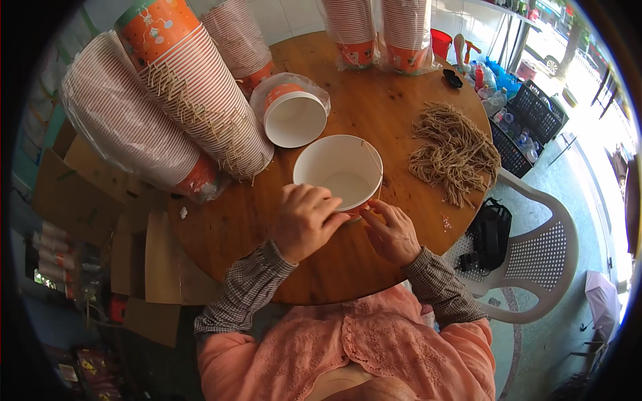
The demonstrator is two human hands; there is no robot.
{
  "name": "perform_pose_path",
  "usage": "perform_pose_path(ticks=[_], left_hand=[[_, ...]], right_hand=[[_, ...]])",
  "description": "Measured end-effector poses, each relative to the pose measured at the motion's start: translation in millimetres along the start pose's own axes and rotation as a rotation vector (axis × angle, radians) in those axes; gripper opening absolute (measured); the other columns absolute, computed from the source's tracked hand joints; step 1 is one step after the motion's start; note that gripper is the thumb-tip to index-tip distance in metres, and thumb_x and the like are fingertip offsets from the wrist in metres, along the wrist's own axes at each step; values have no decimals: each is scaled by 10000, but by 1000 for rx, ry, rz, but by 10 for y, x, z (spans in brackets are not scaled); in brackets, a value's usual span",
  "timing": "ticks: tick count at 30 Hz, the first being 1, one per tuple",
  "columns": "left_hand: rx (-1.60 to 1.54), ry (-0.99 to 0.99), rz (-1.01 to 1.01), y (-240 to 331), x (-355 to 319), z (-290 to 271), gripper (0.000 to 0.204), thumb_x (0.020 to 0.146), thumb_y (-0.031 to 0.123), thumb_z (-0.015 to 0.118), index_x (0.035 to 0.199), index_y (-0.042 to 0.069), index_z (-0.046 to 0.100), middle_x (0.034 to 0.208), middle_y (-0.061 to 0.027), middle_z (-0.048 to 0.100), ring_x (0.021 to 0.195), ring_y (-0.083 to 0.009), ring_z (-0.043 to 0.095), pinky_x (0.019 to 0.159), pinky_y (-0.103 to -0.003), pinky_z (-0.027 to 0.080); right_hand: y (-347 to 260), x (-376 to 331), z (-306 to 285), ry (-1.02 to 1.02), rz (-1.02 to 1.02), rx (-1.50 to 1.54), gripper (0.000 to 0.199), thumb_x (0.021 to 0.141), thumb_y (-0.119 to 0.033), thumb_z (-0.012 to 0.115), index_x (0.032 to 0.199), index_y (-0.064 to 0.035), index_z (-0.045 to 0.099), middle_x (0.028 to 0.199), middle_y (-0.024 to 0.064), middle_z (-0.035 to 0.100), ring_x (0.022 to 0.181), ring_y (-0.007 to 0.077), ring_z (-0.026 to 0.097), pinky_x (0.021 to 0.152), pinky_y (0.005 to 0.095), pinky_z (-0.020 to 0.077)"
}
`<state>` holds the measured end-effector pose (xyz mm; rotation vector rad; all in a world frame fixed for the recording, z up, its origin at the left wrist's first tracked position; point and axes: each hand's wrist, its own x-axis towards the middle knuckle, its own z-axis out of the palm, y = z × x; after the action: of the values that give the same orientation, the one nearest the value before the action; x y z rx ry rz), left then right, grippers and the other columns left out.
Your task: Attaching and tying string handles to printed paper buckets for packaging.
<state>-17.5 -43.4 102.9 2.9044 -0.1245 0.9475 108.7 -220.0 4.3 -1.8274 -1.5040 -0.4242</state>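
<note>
A white paper bucket [334, 167] with an orange outside stands on the round wooden table, its open mouth facing up toward me. A thin twine handle [380, 175] hangs from the right side of its rim. At the bucket's near side, my left hand [307, 220] has curled fingers at the rim and its thumb against the outside wall. My right hand [392, 232] is beside it, with thumb and forefinger closed near the lower end of the twine. The exact fingertip contact is partly hidden.
Tall stacks of nested paper buckets [200, 93] lean at the left, and wrapped stacks [404, 33] stand at the back. A bucket in clear plastic [294, 120] lies nearby. Twine loops [451, 150] are heaped right. A white plastic chair [542, 260] and cardboard boxes [164, 257] flank the table.
</note>
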Motion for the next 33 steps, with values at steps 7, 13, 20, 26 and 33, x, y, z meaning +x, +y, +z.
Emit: perform_pose_path(ticks=[7,13,20,26,33], left_hand=[[55,-93,83,3,0,178,124,742,126,742,764,111,621,754,3,536,767,-178,563,750,-338,407],[75,82,22,-109,129,-206,141,736,143,762,803,102,644,793,-14,590,718,-218,559,690,-343,430],[-246,342,-284,-1130,1056,-1486,143,890,65,629,1004,7,694,857,-41,669,775,-96,601,706,-244,489],[-834,772,-270,-2443,1684,-2675,215,917,135,655,1053,-32,650,900,-73,689,800,-174,681,660,-265,480],[-880,853,-734,-3159,1714,-2932,141,932,273,637,954,133,638,812,11,689,721,-121,667,675,-296,437]], right_hand=[[234,249,11,152,502,472,343,887,-24,591,1228,-24,561,1049,138,639,855,224,671,711,330,535],[802,187,435,214,758,1013,280,941,-46,526,1217,-20,565,986,44,654,780,112,643,628,230,504],[541,272,477,346,654,865,150,937,-67,559,1057,-4,625,826,28,641,692,89,601,608,235,500],[442,190,541,211,590,669,119,930,-25,531,1003,17,615,878,67,609,675,128,615,614,255,511],[506,161,591,199,587,666,138,939,-63,543,1039,-5,618,817,51,635,691,113,632,586,254,509]])
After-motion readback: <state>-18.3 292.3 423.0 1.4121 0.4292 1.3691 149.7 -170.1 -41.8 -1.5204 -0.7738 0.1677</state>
